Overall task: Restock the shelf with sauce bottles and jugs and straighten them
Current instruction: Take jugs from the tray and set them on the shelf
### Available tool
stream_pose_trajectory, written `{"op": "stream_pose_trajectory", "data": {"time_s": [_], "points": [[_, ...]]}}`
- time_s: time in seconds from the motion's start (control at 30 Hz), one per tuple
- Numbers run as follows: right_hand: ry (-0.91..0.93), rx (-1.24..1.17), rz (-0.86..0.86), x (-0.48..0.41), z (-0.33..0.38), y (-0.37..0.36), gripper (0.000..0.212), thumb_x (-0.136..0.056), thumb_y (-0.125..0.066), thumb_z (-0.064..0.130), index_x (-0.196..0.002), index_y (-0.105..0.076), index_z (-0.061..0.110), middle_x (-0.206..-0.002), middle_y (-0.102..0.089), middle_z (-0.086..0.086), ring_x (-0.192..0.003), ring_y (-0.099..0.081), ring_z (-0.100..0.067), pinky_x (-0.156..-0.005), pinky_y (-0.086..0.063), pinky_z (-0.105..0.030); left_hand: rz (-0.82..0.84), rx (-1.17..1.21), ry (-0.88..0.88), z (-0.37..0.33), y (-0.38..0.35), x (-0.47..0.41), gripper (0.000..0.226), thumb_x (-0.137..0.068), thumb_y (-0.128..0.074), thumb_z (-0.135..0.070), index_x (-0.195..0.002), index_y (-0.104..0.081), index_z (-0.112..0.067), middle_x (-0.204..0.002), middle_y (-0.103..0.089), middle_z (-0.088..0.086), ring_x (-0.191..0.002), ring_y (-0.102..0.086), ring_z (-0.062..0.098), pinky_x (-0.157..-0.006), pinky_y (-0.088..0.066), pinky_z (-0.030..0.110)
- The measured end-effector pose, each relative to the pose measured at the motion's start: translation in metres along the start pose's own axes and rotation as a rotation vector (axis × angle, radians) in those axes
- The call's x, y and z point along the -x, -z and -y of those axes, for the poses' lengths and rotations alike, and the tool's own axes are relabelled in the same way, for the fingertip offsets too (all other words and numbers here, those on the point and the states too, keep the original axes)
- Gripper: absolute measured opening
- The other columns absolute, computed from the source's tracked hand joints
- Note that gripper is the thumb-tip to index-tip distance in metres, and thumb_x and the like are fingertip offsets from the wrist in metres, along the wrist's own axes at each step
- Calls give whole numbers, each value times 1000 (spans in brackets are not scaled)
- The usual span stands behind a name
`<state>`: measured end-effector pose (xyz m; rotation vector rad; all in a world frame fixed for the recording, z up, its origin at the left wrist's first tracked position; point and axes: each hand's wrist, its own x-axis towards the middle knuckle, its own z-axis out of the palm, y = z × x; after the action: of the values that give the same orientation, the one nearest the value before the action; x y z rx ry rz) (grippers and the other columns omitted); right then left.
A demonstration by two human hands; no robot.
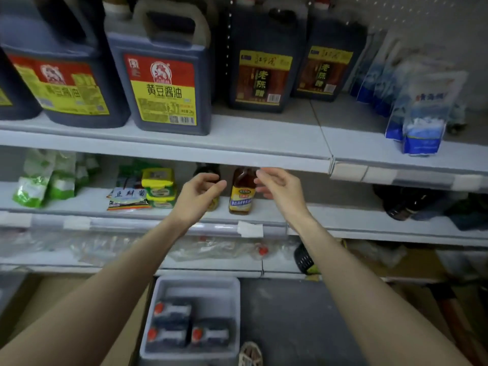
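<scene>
Three red-capped bottles (171, 323) lie in a grey bin (198, 282) on the floor. On the middle shelf (343, 220) stand two small sauce bottles: an amber bottle (241, 191) with a yellow-and-blue label between the hands, and a dark bottle (208, 170) behind the left hand (198, 194). Left hand and right hand (280, 186) each keep a loose, wide grip, holding nothing. The top shelf (264, 133) carries two red-and-yellow soy jugs (163, 83), the sharper label reading 黄豆酱油, and two vinegar jugs (261, 75) reading 老陈醋.
</scene>
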<state>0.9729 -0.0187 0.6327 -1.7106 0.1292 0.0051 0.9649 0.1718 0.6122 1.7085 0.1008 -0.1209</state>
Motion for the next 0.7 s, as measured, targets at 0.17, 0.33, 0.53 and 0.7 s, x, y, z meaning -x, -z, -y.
{"op": "stream_pose_trajectory", "data": {"time_s": [0.17, 0.33, 0.53, 0.7], "points": [[-146, 40, 66, 28, -72, -17, 2, -90, -66, 21, -89, -66, 23, -84, -71, 2, -70, -66, -9, -62, -49, -18, -7, 28, 192, 77, 0, 30, 21, -91, -63, -31, -107, -60, -17, -101, -68, 14, -92, -65, 23, -73, -49, 26], [-312, 57, 110, 47, -185, -40, 5, -89, -68, 20, -86, -66, 24, -81, -70, 1, -72, -65, -15, -67, -49, -22, -3, 17, 394, 187, -9, 53, 31, -91, -61, -34, -113, -60, -13, -103, -68, 8, -95, -66, 20, -86, -51, 35], [-521, 71, 153, 87, -333, -57, 6, -88, -68, 13, -94, -65, 13, -82, -68, -3, -72, -65, -9, -70, -50, -23, -34, -29, 616, 328, -25, 93, 23, -93, -59, -30, -100, -64, -8, -87, -67, 4, -90, -65, 23, -78, -52, 38], [-638, 72, 190, 111, -446, -67, 12, -88, -68, 10, -99, -64, 7, -78, -67, 5, -66, -62, 5, -64, -47, -13, -83, -8, 732, 424, -44, 116, 10, -92, -60, -27, -91, -61, -17, -88, -66, 6, -86, -62, 21, -75, -48, 32]]}}
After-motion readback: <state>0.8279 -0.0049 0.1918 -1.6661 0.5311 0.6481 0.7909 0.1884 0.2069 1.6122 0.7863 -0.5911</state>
